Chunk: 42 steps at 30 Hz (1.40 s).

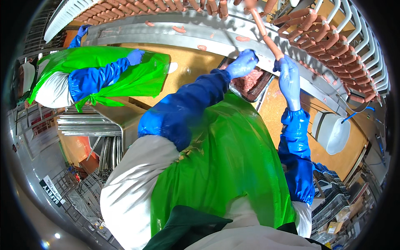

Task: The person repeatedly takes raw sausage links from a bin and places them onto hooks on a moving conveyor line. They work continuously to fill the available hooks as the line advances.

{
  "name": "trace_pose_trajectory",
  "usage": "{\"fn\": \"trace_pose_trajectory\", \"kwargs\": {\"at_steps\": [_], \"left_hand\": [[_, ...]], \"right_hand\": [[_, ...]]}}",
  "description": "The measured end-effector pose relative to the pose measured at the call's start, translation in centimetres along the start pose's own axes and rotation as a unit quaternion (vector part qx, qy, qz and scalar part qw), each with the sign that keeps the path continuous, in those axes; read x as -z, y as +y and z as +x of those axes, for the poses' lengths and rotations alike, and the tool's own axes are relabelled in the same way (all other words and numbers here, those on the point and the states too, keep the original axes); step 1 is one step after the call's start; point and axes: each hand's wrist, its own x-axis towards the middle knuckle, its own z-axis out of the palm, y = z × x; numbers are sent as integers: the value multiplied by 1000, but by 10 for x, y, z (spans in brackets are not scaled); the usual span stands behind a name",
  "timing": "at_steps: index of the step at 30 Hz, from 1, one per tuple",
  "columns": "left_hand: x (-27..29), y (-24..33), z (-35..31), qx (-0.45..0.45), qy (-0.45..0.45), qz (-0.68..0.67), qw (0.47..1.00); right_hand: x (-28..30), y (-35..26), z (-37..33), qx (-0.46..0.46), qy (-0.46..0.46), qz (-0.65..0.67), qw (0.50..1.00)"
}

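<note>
My right hand point(289, 79), in a blue glove, is closed round the lower end of a hanging string of sausage links point(272, 46). The links run up toward the top edge of the view. To its left, my left hand point(243, 65), gloved in blue as well, has its fingers curled in; what they hold, if anything, is hidden. That hand is over the near-left side of a tub point(261, 95) holding pink ground meat point(251, 81). Both my forearms wear blue sleeves.
Rows of linked sausages point(333, 46) hang from white hooks point(368, 50) overhead and right. Meat scraps lie along a metal rail point(183, 38). A co-worker in a green apron point(104, 58) stands left. A white container point(332, 132) is at right; metal bars point(89, 121) are stacked at left.
</note>
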Motion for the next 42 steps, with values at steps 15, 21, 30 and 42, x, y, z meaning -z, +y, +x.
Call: {"fn": "trace_pose_trajectory", "kwargs": {"at_steps": [15,21,30,42], "left_hand": [[153,-73,-15,87,45,-331,938],[213,-93,43,31,-25,-206,978],[254,-67,-48,-148,20,64,987],[349,-62,-40,139,-145,-764,614]], "right_hand": [[-145,-24,84,-156,-100,232,955],[-169,-20,100,-87,-3,-55,995],[-261,-49,88,-71,130,497,855],[-274,-76,149,-105,25,153,982]]}}
